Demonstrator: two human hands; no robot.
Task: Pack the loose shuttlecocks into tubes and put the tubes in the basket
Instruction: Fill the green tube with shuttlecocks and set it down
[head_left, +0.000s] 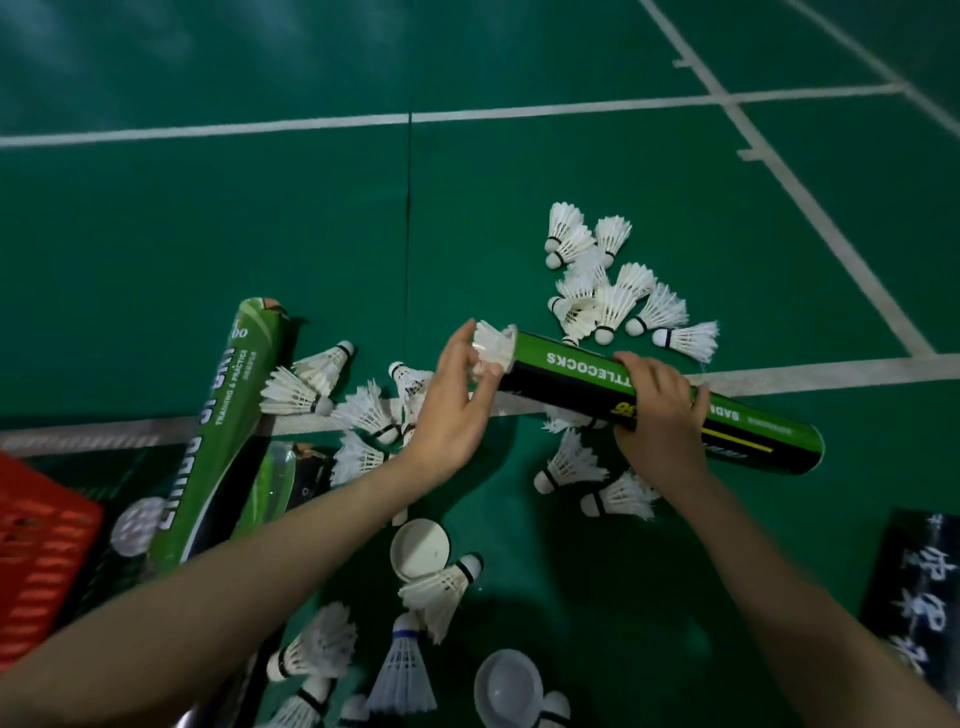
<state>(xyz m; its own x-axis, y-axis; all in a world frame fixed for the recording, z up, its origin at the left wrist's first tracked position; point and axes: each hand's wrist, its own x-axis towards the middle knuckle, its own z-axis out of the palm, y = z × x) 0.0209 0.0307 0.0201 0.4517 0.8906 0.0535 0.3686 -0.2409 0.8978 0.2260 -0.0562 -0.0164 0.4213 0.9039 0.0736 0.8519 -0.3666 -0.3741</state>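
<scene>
My right hand (662, 410) grips a green and black tube (566, 371) around its middle and holds it level above the floor. At the tube's open left end my left hand (457, 405) pinches a white shuttlecock (493, 345) whose feathers stick out of the mouth. Several loose shuttlecocks (613, 296) lie in a heap beyond the tube, others (358, 410) lie left of my left hand, and more (436, 592) rest near me. A second green tube (228, 431) lies on the left. The red basket (36, 556) shows at the left edge.
Two white tube caps (420, 548) (508, 686) lie on the green court floor near me. A dark printed bag or sheet (919, 597) sits at the lower right. White court lines (519, 111) cross the floor beyond the heap.
</scene>
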